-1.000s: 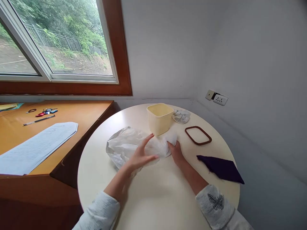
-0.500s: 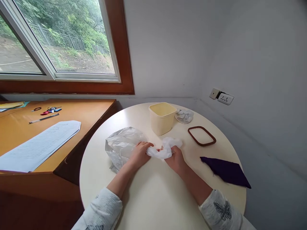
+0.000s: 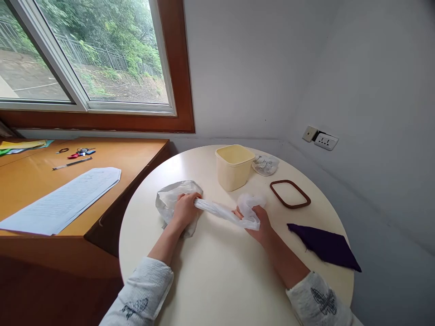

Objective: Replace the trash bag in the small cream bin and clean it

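A translucent white plastic bag (image 3: 220,211) is stretched into a twisted strip between my two hands, just above the round table. My left hand (image 3: 185,209) is closed around its left part, and the bag's crumpled, spread body lies beyond and beside that hand. Closed on the other end is my right hand (image 3: 260,224), with a loose white tuft of the bag rising above the fingers. Behind the strip stands a cream plastic container (image 3: 233,174), upright and without a lid on it.
The round cream table (image 3: 217,280) also bears a small crumpled clear bag (image 3: 265,165), a brown rounded-square ring (image 3: 290,206) and a dark purple cloth (image 3: 324,244). On the left, a wooden desk (image 3: 142,154) holds papers (image 3: 61,199), a pen (image 3: 72,164) and keys (image 3: 81,153).
My hands have moved apart, the left one going left and the right one slightly right. The bunched part of the bag between them is now a longer twisted strip.
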The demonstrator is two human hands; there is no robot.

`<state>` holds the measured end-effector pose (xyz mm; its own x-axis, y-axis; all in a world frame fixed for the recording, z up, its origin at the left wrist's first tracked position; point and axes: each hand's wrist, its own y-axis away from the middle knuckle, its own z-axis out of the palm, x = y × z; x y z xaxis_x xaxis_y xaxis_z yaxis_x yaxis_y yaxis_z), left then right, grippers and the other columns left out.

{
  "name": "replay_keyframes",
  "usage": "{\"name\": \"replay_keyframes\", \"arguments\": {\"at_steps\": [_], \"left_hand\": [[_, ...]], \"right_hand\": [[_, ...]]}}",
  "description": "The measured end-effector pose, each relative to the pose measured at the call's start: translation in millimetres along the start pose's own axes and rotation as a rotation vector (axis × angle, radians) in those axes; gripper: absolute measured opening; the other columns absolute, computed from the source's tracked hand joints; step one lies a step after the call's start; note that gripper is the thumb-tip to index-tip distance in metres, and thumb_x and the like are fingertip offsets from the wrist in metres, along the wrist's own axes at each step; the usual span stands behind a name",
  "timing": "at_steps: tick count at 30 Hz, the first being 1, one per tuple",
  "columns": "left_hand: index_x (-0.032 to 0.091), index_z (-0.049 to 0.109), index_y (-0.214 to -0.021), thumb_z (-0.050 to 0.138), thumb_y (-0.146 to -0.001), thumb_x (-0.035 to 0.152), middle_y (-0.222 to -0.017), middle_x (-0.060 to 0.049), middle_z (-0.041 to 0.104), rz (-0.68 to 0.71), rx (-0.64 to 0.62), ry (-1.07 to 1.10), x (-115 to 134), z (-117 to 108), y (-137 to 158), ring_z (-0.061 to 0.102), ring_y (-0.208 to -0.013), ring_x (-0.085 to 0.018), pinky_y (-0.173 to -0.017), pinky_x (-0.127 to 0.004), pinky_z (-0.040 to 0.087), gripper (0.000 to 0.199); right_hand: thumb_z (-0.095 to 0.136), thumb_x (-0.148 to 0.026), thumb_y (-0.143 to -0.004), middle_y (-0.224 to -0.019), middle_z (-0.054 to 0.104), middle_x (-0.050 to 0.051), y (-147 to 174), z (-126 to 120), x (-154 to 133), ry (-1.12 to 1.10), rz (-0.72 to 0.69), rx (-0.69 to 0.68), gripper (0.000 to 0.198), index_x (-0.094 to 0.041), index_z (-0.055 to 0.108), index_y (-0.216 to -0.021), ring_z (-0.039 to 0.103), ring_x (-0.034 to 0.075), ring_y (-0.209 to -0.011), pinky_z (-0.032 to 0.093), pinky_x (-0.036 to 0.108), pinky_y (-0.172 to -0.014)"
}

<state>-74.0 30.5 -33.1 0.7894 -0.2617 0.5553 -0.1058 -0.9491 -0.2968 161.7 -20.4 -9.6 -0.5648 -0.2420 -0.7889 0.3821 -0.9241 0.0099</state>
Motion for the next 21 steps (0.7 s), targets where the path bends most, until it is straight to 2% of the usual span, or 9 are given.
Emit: {"name": "replay_keyframes", "arguments": {"at_steps": [5,9,12,17,19,21], "left_hand": [[0.025,0.065,-0.077,0.049,-0.054,0.009,-0.069,-0.003,0.064,-0.062,0.067,0.062,-7,-3,-1,0.054,-0.084,-0.028,-0.081,-0.04,0.036,0.032],[0.026,0.064,-0.072,0.05,-0.053,0.008,-0.067,0.0,0.062,-0.071,0.069,0.118,-6,-5,-2,0.054,-0.08,-0.025,-0.088,-0.04,0.031,0.03],[0.024,0.063,-0.071,0.051,-0.054,0.011,-0.068,-0.001,0.062,-0.095,0.049,0.196,-2,-6,-2,0.054,-0.074,-0.023,-0.081,-0.037,0.035,0.025],[0.02,0.063,-0.071,0.052,-0.061,0.017,-0.065,0.001,0.059,-0.119,-0.117,0.433,11,-15,3,0.051,-0.062,-0.016,-0.059,-0.026,0.036,0.015],[0.018,0.061,-0.067,0.056,-0.063,0.022,-0.061,0.002,0.056,-0.124,-0.229,0.552,16,-23,5,0.049,-0.057,-0.013,-0.053,-0.023,0.034,0.008],[0.017,0.058,-0.062,0.062,-0.062,0.027,-0.057,0.003,0.053,-0.134,-0.341,0.673,19,-31,7,0.046,-0.053,-0.011,-0.049,-0.022,0.033,0.01]], "right_hand": [[0.055,-0.037,-0.061,-0.049,0.024,-0.005,-1,-20,-16,-0.021,-0.13,0.085,0.033,-0.022,0.029,-0.048,0.024,0.01,-0.047,0.042,0.037,-0.068],[0.053,-0.032,-0.063,-0.049,0.026,-0.006,-2,-32,-25,-0.098,-0.22,0.086,0.028,-0.022,0.031,-0.049,0.026,0.009,-0.047,0.042,0.035,-0.072],[0.052,-0.033,-0.064,-0.049,0.028,-0.006,-1,-37,-30,-0.135,-0.25,0.108,0.028,-0.021,0.03,-0.05,0.029,0.01,-0.047,0.042,0.035,-0.073],[0.053,-0.037,-0.065,-0.052,0.034,-0.005,-1,-47,-36,-0.184,-0.321,0.231,0.033,-0.022,0.028,-0.051,0.036,0.01,-0.048,0.044,0.035,-0.07],[0.054,-0.036,-0.065,-0.052,0.038,-0.005,-2,-54,-38,-0.158,-0.375,0.334,0.031,-0.022,0.029,-0.052,0.041,0.011,-0.049,0.046,0.033,-0.066],[0.054,-0.034,-0.067,-0.054,0.045,-0.004,-3,-62,-39,-0.076,-0.438,0.439,0.024,-0.024,0.036,-0.056,0.048,0.013,-0.055,0.048,0.033,-0.064]]}}
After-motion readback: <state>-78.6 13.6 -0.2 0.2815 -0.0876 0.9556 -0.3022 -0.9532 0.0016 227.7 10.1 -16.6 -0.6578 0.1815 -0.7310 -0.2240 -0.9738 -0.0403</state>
